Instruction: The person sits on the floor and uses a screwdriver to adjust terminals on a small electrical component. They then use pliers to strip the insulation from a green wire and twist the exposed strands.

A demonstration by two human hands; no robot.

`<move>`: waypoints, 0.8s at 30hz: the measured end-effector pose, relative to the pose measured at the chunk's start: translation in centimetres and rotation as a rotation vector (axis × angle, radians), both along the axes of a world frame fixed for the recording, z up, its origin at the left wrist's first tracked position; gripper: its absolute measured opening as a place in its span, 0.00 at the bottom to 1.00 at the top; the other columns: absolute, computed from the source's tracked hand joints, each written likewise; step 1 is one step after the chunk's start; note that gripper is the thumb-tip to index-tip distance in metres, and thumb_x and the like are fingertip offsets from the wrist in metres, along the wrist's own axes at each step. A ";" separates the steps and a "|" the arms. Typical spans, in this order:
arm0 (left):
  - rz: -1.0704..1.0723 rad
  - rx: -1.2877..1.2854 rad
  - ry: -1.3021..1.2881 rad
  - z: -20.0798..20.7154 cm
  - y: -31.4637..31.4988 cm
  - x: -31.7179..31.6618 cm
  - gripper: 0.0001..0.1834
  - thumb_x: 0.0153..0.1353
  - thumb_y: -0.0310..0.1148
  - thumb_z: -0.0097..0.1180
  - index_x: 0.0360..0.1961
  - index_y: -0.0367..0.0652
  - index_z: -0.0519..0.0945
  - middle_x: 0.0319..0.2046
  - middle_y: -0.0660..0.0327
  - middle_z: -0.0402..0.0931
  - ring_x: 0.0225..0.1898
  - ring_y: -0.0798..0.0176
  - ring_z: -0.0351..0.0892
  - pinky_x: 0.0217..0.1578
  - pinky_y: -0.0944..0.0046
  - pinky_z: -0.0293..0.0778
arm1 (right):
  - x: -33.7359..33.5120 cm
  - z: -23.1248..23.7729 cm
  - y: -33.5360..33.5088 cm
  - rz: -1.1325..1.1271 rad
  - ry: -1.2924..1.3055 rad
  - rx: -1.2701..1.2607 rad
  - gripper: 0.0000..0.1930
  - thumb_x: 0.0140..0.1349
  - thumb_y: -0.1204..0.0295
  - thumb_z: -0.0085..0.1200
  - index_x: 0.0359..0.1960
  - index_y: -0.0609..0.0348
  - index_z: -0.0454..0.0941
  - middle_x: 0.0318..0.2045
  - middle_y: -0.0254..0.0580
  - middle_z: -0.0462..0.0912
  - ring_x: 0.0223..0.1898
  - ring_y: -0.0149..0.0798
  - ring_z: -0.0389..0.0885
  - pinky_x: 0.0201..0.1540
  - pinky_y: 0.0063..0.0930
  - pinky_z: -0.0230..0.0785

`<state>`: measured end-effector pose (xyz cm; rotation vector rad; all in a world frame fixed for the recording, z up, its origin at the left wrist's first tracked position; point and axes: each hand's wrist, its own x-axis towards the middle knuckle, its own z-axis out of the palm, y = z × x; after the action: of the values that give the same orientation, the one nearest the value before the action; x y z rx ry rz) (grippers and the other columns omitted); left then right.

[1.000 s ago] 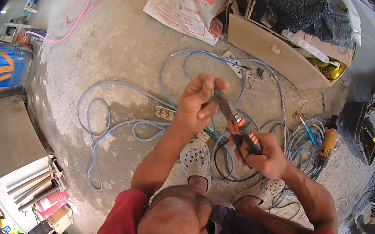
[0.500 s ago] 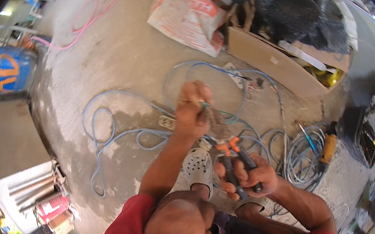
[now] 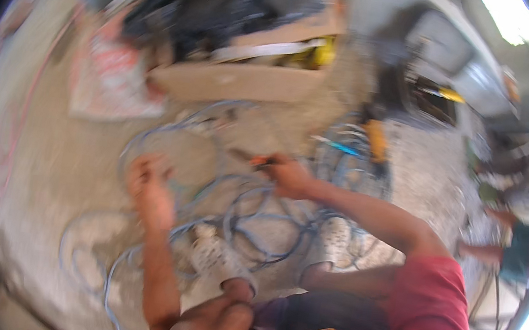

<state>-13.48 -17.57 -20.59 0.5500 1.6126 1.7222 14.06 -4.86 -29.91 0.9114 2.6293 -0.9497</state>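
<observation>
Cable: a pale blue cable (image 3: 251, 213) lies in loose loops over the concrete floor (image 3: 65, 159), centre of the frame, running out to lower left.
Left hand: the left hand (image 3: 149, 188), left of centre, is raised over the loops with its fingers curled around what looks like a strand of the cable (motion blur hides the exact grip).
Right hand: the right hand (image 3: 290, 176), just right of centre, is closed around the orange handles of a pair of pliers (image 3: 253, 159), whose dark nose points toward the left of the frame.
Step in hand: judged as working a cable end, one hand presenting it, the other bringing the tool.
Next move calls for: bringing the strand and the plier nose together, since they sit apart now.
Feet: two pale shoes (image 3: 215, 257) stand among the loops, lower centre.
Surroundings: a cardboard box (image 3: 235, 81) of dark clutter sits upper centre, a printed sack (image 3: 112, 78) upper left, and another blue coil with a yellow tool (image 3: 376, 139) upper right.
</observation>
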 end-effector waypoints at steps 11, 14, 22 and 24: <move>-0.076 0.024 0.471 4.3 1.0 -1.2 0.09 0.66 0.33 0.58 0.39 0.37 0.81 0.33 0.65 0.79 0.35 0.73 0.74 0.38 0.72 0.70 | -16.2 12.1 -3.9 -0.329 0.859 -0.629 0.15 0.65 0.66 0.56 0.46 0.65 0.76 0.38 0.51 0.82 0.41 0.51 0.80 0.45 0.36 0.71; -0.096 -0.066 0.552 5.7 0.1 -2.5 0.09 0.66 0.33 0.57 0.37 0.36 0.81 0.31 0.62 0.80 0.34 0.71 0.75 0.36 0.69 0.71 | -16.5 12.9 -4.8 -0.328 0.800 -0.617 0.12 0.66 0.68 0.55 0.44 0.66 0.77 0.30 0.51 0.82 0.30 0.49 0.78 0.35 0.35 0.70; -0.520 -0.238 0.367 5.1 -1.8 -4.7 0.14 0.67 0.39 0.57 0.38 0.37 0.80 0.29 0.65 0.78 0.35 0.72 0.73 0.39 0.70 0.67 | -14.4 12.7 -3.3 -0.084 0.707 -0.585 0.07 0.65 0.72 0.55 0.37 0.64 0.79 0.22 0.52 0.77 0.21 0.45 0.73 0.29 0.36 0.67; -0.439 -0.114 0.149 3.7 -1.8 -3.9 0.14 0.67 0.40 0.57 0.40 0.37 0.80 0.30 0.65 0.78 0.36 0.72 0.73 0.41 0.70 0.67 | -14.4 12.7 -3.2 -0.091 0.736 -0.571 0.06 0.64 0.73 0.55 0.37 0.64 0.79 0.22 0.51 0.77 0.22 0.45 0.74 0.29 0.36 0.67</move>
<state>-17.40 -19.41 -16.88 0.9163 1.5380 1.2820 -0.36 -8.04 -17.21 0.6035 2.5434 -2.2560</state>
